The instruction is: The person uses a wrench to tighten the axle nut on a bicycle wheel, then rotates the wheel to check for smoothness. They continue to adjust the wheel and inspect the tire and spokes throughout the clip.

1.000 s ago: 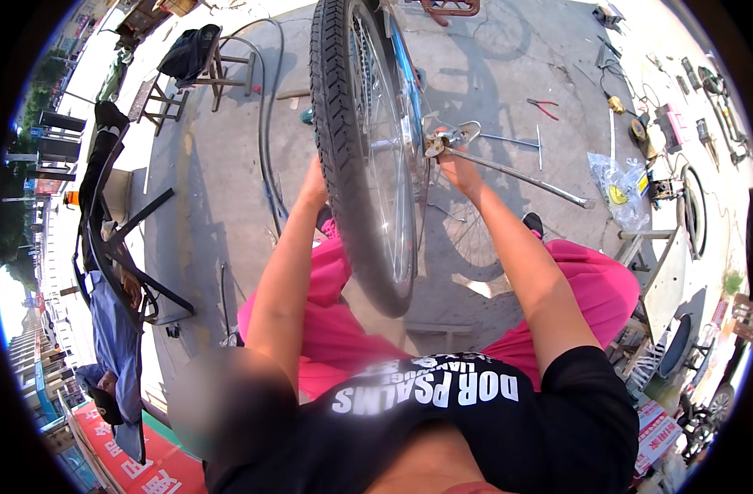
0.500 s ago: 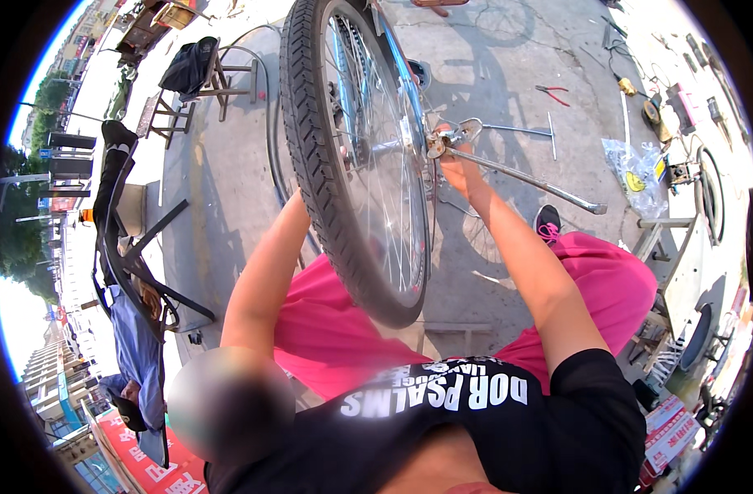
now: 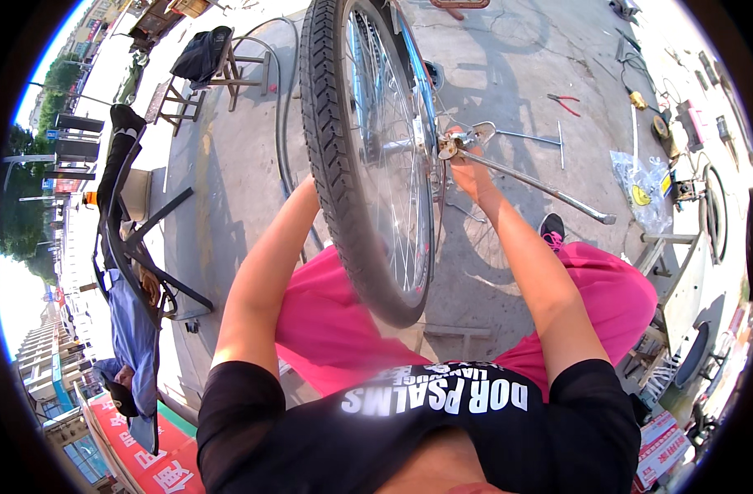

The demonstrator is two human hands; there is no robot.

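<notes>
In front of me stands a bicycle wheel (image 3: 339,177) with a black knobbly tyre, fitted in a blue frame (image 3: 419,70). The lower part of its tyre looks smeared. My left forearm (image 3: 284,235) reaches behind the tyre's left side, and the tyre and spokes hide that hand's fingers. On the right side of the wheel, my right hand (image 3: 468,173) is at the hub, bent round behind the rusty axle fittings (image 3: 448,148). What it grips is hidden. A metal kickstand (image 3: 541,185) slants out to the right past this hand.
Red-handled pliers (image 3: 564,104) and a blue T-shaped bar (image 3: 529,138) are on the concrete. A clear plastic bag (image 3: 642,193) lies farther right. At left are a wooden stool (image 3: 243,76) with a black bag, a hose (image 3: 284,136), and a person in a blue shirt (image 3: 133,317) on a chair.
The wheel and surroundings sit slightly further right and lower in the picture. A round blurred patch over my left upper arm is gone. Both arms stay at the wheel.
</notes>
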